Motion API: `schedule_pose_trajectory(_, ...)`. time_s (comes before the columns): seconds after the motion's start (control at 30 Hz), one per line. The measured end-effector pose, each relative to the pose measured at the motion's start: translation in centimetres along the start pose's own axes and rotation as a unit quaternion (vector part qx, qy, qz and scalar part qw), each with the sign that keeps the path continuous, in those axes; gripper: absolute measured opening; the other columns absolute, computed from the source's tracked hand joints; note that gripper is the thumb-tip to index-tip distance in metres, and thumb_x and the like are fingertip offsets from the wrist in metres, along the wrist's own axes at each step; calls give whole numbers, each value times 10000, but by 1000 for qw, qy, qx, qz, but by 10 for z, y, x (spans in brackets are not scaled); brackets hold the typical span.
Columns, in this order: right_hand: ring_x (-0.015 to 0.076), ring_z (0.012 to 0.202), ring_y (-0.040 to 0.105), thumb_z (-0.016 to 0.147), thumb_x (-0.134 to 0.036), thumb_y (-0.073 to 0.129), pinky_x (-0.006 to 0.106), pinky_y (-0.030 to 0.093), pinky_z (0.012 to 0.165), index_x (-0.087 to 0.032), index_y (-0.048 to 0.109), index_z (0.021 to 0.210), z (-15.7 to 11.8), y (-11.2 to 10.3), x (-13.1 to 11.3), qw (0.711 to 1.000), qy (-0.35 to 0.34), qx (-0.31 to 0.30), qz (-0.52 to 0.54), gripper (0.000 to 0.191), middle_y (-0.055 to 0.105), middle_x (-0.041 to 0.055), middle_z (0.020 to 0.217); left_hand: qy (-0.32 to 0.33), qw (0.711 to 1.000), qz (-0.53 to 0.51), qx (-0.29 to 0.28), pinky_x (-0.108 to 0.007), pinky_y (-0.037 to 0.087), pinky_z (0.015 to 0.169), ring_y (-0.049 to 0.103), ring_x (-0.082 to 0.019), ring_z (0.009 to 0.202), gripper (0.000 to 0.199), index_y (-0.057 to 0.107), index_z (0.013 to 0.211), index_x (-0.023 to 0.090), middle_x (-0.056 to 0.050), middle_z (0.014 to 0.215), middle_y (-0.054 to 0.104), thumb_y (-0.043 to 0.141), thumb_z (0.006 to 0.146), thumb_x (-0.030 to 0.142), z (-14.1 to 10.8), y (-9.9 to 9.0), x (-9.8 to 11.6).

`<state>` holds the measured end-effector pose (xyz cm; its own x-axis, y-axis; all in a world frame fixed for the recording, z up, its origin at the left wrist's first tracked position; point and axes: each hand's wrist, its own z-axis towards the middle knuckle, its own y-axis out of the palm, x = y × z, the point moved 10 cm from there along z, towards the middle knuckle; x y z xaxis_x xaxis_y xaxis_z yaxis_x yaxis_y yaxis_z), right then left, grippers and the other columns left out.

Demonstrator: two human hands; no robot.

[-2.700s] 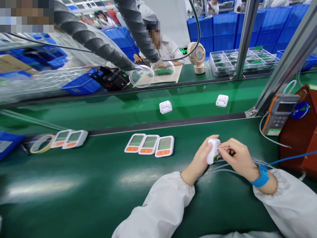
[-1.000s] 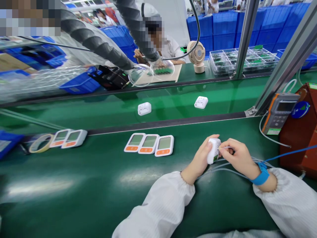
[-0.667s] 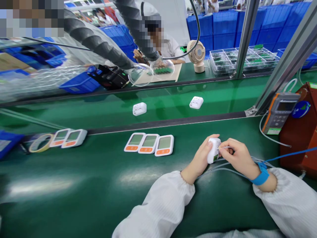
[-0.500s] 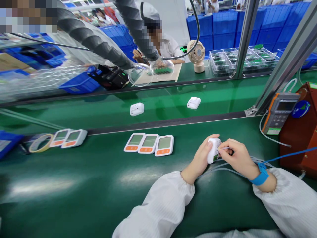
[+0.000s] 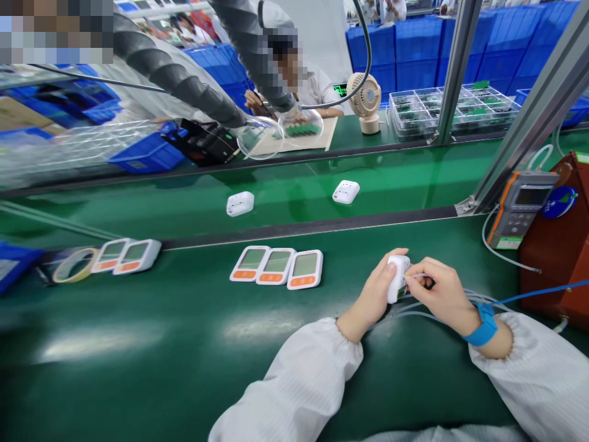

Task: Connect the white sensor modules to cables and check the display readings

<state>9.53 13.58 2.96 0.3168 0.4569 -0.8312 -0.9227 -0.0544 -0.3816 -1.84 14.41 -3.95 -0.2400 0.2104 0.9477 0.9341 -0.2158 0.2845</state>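
My left hand [image 5: 373, 294] is wrapped round a white plastic device [image 5: 397, 280], tilted up on its edge with a bit of green at its lower side. My right hand [image 5: 437, 287] is closed in a pinch on a thin pale tube [image 5: 418, 275], its end against the device's right face. Whether the tube end sits inside the device is hidden by the fingers. A blue strap [image 5: 484, 325] circles my right wrist. Left of my hands, three white monitors with grey screens and orange buttons, the nearest one [image 5: 305, 269] among them, lie side by side on the green bench.
Two white cases [image 5: 240, 204] [image 5: 346, 191] ride on the green belt [image 5: 294, 212] behind the bench. At right stand a handheld meter [image 5: 523, 202] and a red-brown box [image 5: 547, 264]. A tape roll [image 5: 73, 266] and more monitors [image 5: 137, 256] lie left. A co-worker [image 5: 317, 86] sits opposite.
Both white cases on the belt have shifted left. My hands, the device and the tube have hardly moved.
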Motion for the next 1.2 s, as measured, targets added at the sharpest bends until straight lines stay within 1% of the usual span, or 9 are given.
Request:
schedule_pose_trajectory(0.17,85,597,468,869,-131,548,192,361,542,-169,646,773,0,-1,-2,1000,-9,5,-10,142,537,-15,695,8,999,52,6,-296,459,800,572,-189,911,664,565,1310,164,-84,1090,631,541,888,677,-2,0,5)
schedule_pose_trajectory(0.27,91,595,466,881,-142,539,201,358,542,-170,633,763,0,0,-4,1000,-13,-8,-20,153,526,-12,688,11,998,64,5,-310,473,838,592,-207,959,686,555,1322,161,-98,1130,645,531,887,691,-3,2,7)
schedule_pose_trajectory(0.4,103,603,466,887,-158,514,222,365,572,-173,598,728,0,1,-9,997,-25,-13,-70,181,498,-9,663,17,998,65,9,-338,480,917,609,-235,1043,665,550,1308,168,-111,1171,653,520,895,689,-4,3,8)
schedule_pose_trajectory(0.67,114,642,487,918,-154,503,255,365,615,-174,574,724,-4,3,-14,991,-53,-18,-121,207,522,-1,692,37,994,99,21,-357,473,947,610,-239,1049,626,561,1288,172,-111,1158,660,500,915,671,-8,5,14)
schedule_pose_trajectory(0.8,140,725,527,970,-179,519,274,400,676,-176,617,828,-2,1,-16,987,-74,-17,-145,173,565,17,770,16,999,14,42,-336,471,924,611,-218,1012,622,568,1319,172,-98,1143,667,580,892,624,-5,-1,5)
schedule_pose_trajectory(0.93,221,971,569,993,-240,536,354,441,848,-179,653,1017,-1,-11,-28,976,-113,34,-180,134,628,77,968,-10,991,-114,72,-309,485,819,611,-174,876,682,518,1398,187,-73,1089,664,661,847,564,1,-9,-3)
schedule_pose_trajectory(1.0,219,953,584,1000,-264,523,355,456,836,-186,650,1018,-4,-13,-30,976,-118,42,-179,150,632,79,951,-16,982,-167,88,-325,497,817,623,-174,852,733,471,1437,206,-65,1075,657,698,820,532,2,-14,-3)
schedule_pose_trajectory(1.1,163,741,591,1001,-310,533,289,457,685,-191,633,1095,-8,2,-20,985,-87,-32,-146,181,626,39,850,-13,976,-188,112,-347,505,859,639,-191,914,806,445,1445,224,-74,1133,643,776,766,506,3,-22,-2)
schedule_pose_trajectory(1.2,154,707,604,936,-349,633,274,469,663,-185,521,1364,-12,18,1,986,-8,-103,-131,471,659,51,970,-14,983,-152,103,-319,497,840,627,-183,943,892,439,1439,226,-76,1178,626,853,694,487,5,-22,-5)
